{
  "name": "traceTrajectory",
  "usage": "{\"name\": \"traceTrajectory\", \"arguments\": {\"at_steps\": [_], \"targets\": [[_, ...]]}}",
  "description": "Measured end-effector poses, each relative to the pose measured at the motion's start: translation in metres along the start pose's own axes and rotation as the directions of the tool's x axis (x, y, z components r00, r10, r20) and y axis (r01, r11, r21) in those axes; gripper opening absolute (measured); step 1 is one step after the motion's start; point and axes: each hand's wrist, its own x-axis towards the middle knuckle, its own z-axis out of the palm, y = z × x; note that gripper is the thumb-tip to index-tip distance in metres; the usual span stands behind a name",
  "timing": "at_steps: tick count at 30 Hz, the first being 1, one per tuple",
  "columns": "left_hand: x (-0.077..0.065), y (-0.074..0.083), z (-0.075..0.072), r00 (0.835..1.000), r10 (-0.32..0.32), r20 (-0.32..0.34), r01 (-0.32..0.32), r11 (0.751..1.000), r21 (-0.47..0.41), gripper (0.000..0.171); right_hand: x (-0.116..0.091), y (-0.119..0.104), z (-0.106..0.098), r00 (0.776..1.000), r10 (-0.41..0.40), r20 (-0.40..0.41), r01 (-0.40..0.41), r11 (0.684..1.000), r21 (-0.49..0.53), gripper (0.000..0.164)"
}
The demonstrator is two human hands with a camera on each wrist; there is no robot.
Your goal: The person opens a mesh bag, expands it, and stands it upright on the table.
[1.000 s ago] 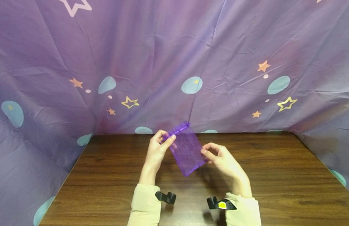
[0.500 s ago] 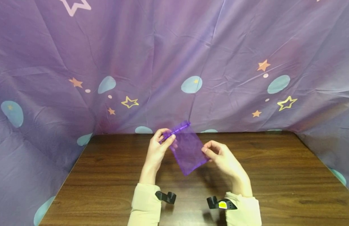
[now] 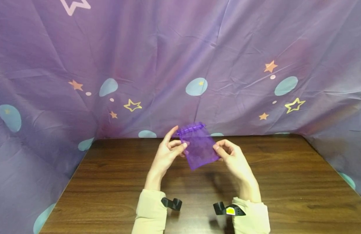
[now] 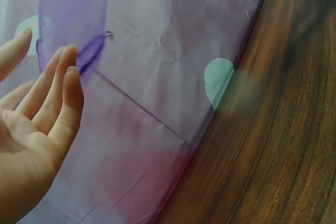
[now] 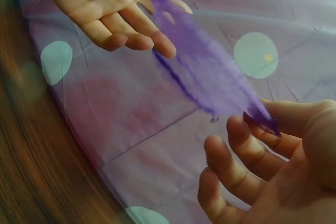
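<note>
- Since its fabric looks thin and sheer, the purple pouch (image 3: 199, 148) is best handled with light, even tension; it is held up above the desk (image 3: 116, 182), between the two hands, gathered end far and plain seam near.
- At the far end, the drawstring band (image 3: 192, 129) slants a little, its right end farther; a gentle pull along the band, not across it, should spare the gathers a twist.
- The right hand (image 3: 234, 159) pinches the right edge by the near corner between thumb and fingertips, a sound anchor in my judgement.
- The left hand (image 3: 167, 152) seems to pinch the left edge, thumb on the near face, index finger stretched toward the band's left end; the left wrist view is soft, so how firm that hold is I cannot tell. A surer pinch there would guard against slipping.
- Farther out, the patterned cloth (image 3: 157, 65) hangs beyond the desk's far edge; being a similar purple, it may hide the pouch's outline, so judge edges against the dark wood.
</note>
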Motion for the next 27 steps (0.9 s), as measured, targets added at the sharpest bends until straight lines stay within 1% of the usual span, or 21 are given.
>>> {"name": "traceTrajectory", "arguments": {"at_steps": [2,6,8,10,14,16,19,23,27], "targets": [[0.000,0.001,0.002,0.999,-0.005,0.038,0.004,1.000,0.031,0.071,0.000,-0.001,0.000,1.000,-0.007,-0.027,0.008,1.000,0.026,0.018],[-0.001,0.003,0.005,0.992,0.001,0.128,-0.016,0.993,0.116,0.056,0.001,-0.002,0.000,0.997,0.004,-0.078,0.004,0.995,0.100,0.017],[-0.001,0.003,0.007,0.988,0.004,0.153,-0.029,0.987,0.157,0.049,0.001,-0.002,0.000,0.995,0.011,-0.098,0.002,0.991,0.133,0.015],[-0.001,0.003,0.009,0.987,0.011,0.163,-0.041,0.983,0.181,0.044,0.002,-0.002,0.001,0.994,0.015,-0.111,0.001,0.989,0.146,0.014],[-0.001,0.003,0.013,0.990,0.015,0.142,-0.047,0.973,0.227,0.035,0.002,-0.002,0.001,0.993,0.024,-0.117,-0.008,0.991,0.136,0.010],[-0.001,0.003,0.014,0.992,0.012,0.124,-0.040,0.973,0.227,0.031,0.001,-0.002,0.000,0.993,0.028,-0.111,-0.014,0.991,0.130,0.009],[-0.002,0.003,0.014,0.996,0.005,0.090,-0.023,0.979,0.201,0.027,0.000,-0.001,0.000,0.996,0.022,-0.092,-0.010,0.991,0.133,0.015],[-0.002,0.005,0.015,0.999,0.000,0.035,-0.006,0.986,0.164,0.025,-0.001,-0.001,-0.003,0.998,-0.030,-0.050,0.037,0.989,0.142,0.032],[-0.002,0.007,0.015,1.000,0.015,-0.020,-0.012,0.994,0.110,0.024,-0.001,0.000,-0.005,0.995,-0.099,-0.001,0.098,0.989,0.108,0.036]]}}
